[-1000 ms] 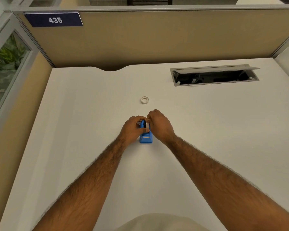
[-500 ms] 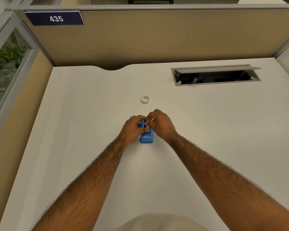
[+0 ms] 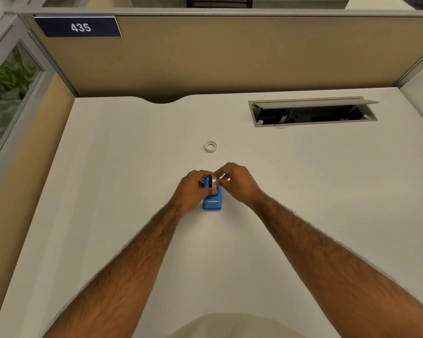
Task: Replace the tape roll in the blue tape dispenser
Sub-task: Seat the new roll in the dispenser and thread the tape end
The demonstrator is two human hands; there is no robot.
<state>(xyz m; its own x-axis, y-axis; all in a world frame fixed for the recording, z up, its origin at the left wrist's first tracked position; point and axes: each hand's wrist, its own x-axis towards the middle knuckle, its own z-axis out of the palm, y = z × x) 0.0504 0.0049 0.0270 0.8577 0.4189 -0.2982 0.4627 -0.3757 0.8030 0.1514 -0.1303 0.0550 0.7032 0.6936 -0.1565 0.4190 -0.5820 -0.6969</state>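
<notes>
A small blue tape dispenser stands on the white desk, its cutter end toward me. My left hand grips the dispenser's left side and far end. My right hand pinches a pale tape roll held upright at the top of the dispenser's slot. Whether the roll is seated in the slot is hidden by my fingers. A second white tape roll lies flat on the desk, a short way beyond both hands.
An open cable hatch with a raised grey lid is cut into the desk at the back right. Tan partition walls close off the back and left. A glass panel stands at the far left.
My right-hand fingers have shifted slightly around the roll at the top of the dispenser. The dispenser and the loose roll have stayed in place.
</notes>
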